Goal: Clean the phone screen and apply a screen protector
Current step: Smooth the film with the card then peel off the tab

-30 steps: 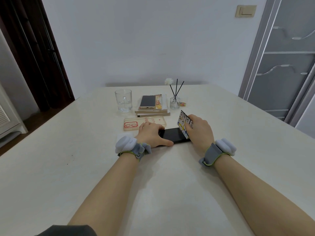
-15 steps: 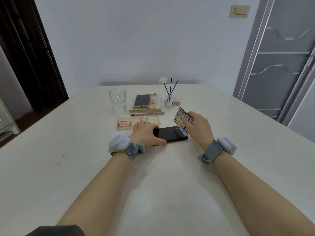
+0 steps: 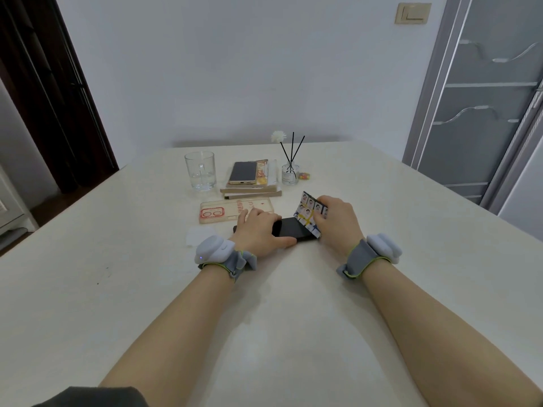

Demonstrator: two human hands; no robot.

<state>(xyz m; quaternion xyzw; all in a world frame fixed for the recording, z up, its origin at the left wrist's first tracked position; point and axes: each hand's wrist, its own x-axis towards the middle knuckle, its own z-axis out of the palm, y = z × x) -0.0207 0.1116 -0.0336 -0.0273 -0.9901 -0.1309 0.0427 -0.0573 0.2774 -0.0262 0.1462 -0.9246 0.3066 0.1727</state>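
Table (image 3: 117, 289): left hand (image 3: 258, 232) grips phone (image 3: 291, 229); right hand (image 3: 338, 221) pinches card (image 3: 308, 214) at phone's right end.

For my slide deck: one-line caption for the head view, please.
Left hand grips a black phone while the right hand holds a printed card against its right end.

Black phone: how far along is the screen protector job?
Looks done: clear case lies off the phone, white wipe beside it. In hand: left hand grips the black phone; right hand holds a photo card edge-down on its screen, likely smoothing bubbles. The film itself isn't discernible. Left: finish smoothing.
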